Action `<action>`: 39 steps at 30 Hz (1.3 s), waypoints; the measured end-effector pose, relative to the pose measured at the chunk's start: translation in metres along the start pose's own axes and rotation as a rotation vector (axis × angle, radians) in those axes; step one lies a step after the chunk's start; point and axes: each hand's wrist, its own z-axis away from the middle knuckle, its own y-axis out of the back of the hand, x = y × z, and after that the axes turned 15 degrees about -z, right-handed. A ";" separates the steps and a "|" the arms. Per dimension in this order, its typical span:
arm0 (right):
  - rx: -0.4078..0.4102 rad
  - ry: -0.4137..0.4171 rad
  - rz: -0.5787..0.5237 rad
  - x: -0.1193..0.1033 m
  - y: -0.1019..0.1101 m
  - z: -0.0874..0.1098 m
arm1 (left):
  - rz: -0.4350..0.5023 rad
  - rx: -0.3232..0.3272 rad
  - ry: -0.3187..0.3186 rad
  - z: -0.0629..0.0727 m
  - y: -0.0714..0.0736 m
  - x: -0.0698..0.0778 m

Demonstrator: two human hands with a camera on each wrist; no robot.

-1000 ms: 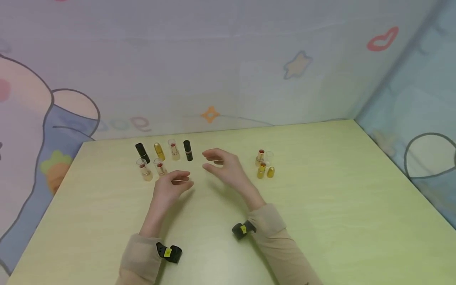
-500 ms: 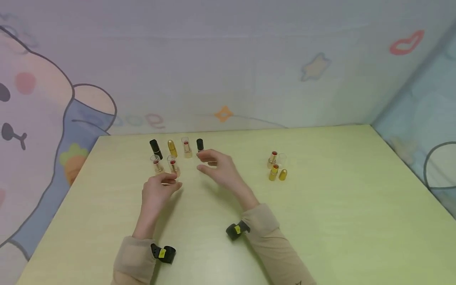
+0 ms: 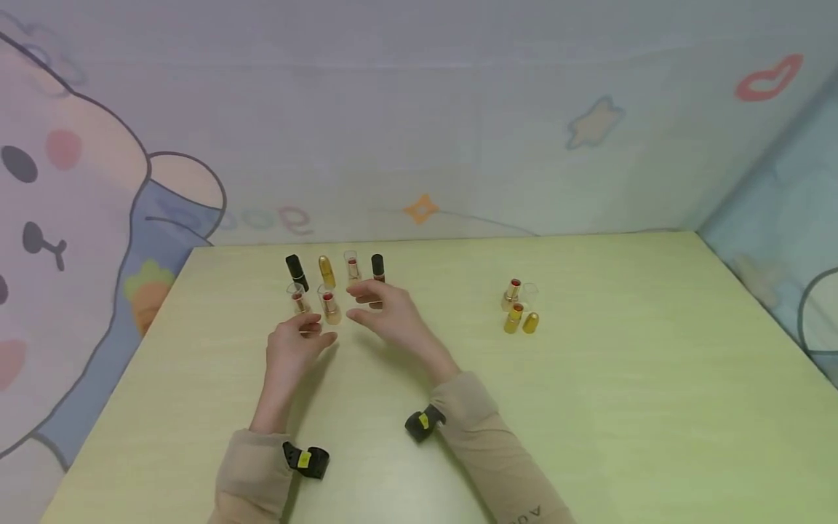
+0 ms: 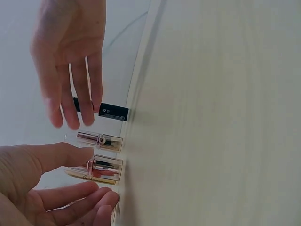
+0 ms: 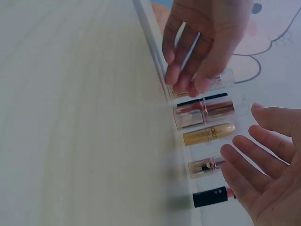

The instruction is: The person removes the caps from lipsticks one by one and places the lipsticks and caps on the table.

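My left hand (image 3: 294, 349), fingers loosely bent and holding nothing, hovers just in front of a clear-capped lipstick (image 3: 299, 301), whose base it partly covers. Beside that stands a second clear-capped lipstick (image 3: 331, 308), in the gap between my two hands. To its right is my right hand (image 3: 388, 314), thumb and fingers apart, nothing between them. Behind stand a black lipstick (image 3: 297, 274), a gold lipstick (image 3: 326, 272), another clear-capped lipstick (image 3: 353, 267) and a second black lipstick (image 3: 377, 267), its lower part hidden by my right hand.
Farther right on the table (image 3: 622, 393) stand an uncapped lipstick (image 3: 511, 295) next to a clear cap (image 3: 529, 295), and an uncapped gold lipstick (image 3: 513, 320) next to a gold cap (image 3: 531, 323). A printed cloth (image 3: 484, 145) hangs behind the table's far edge.
The head view has turned left, so everything on the table sits farther right in it. My hands have shifted left relative to the lipsticks, the right one coming close to the front pair.
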 end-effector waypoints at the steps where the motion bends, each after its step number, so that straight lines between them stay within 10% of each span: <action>1: -0.005 -0.005 0.006 0.000 -0.002 -0.001 | 0.008 0.001 0.001 0.000 -0.001 0.001; 20: 0.004 0.033 0.011 0.002 -0.024 -0.013 | 0.205 0.058 -0.043 -0.001 -0.027 0.004; 39: 0.005 0.053 -0.043 0.002 -0.030 -0.012 | 0.136 0.227 -0.029 0.000 -0.035 0.007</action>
